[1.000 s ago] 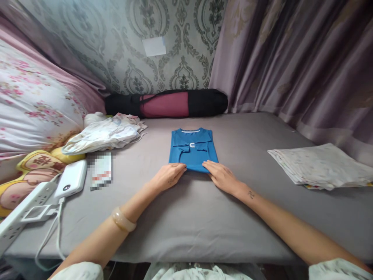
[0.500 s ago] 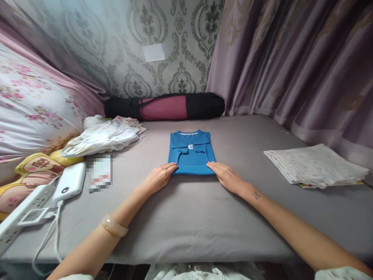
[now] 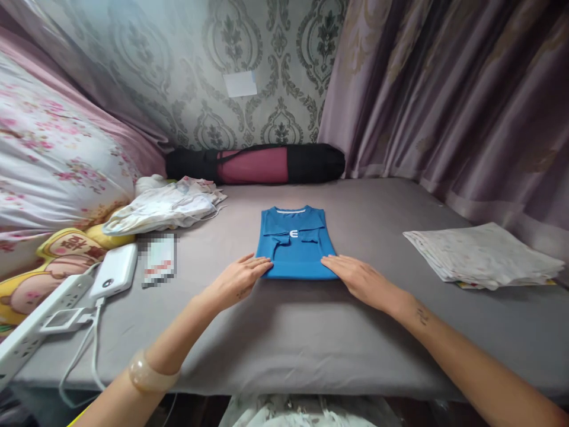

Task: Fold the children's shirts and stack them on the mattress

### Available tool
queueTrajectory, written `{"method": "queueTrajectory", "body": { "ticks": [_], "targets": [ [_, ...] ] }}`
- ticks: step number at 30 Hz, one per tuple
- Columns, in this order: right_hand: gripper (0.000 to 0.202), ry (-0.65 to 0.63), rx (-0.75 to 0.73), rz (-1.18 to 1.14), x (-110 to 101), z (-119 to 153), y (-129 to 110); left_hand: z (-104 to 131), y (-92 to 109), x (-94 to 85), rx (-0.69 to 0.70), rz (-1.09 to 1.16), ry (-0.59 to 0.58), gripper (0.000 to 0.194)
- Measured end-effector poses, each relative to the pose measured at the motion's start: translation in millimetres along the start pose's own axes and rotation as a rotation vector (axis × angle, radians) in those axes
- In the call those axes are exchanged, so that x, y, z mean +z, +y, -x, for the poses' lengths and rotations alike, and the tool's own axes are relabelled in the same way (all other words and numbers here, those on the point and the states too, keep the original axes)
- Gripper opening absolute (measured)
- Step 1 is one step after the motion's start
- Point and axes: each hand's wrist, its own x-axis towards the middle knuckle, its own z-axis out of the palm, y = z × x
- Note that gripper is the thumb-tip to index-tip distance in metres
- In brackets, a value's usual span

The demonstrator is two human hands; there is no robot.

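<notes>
A folded blue T-shirt [image 3: 299, 246] with a white neck band and a small white mark lies face up in the middle of the grey sheet. My left hand [image 3: 243, 274] holds its near left corner, fingers pressed together on top and the thumb hidden. At the near right corner my right hand [image 3: 358, 277] grips in the same way. Between the hands runs a smooth band of cloth along the near edge. A dark shadow lies on the sheet just in front of that edge, which looks slightly raised.
A pile of folded pale cloths [image 3: 484, 255] lies at the right. Leftward are crumpled white clothes [image 3: 164, 204], a white power bank [image 3: 114, 270] with a cable, a power strip [image 3: 42, 323] and a yellow cushion [image 3: 66, 261]. A black and maroon long bag [image 3: 255, 165] lies along the wall.
Both hands and the near edge of the T-shirt have come a little toward me, and that edge looks higher. The view has shifted slightly. The grip stays the same.
</notes>
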Motion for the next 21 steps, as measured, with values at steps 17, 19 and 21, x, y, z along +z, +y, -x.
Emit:
{"method": "queueTrajectory", "body": {
  "ticks": [17,19,21],
  "targets": [
    [0.026,0.027,0.345,-0.312,-28.9,-31.5,9.0,-26.4,-6.9,-12.7,-0.544,0.79,0.316,0.028],
    [0.026,0.092,0.437,-0.335,-22.7,-44.5,17.8,-39.7,-16.1,-7.4,-0.589,0.878,0.404,0.028],
    [0.025,0.128,0.513,-0.337,-14.8,-57.6,26.5,-52.7,-26.8,0.7,-0.646,0.885,0.481,0.028]
  ]
}}
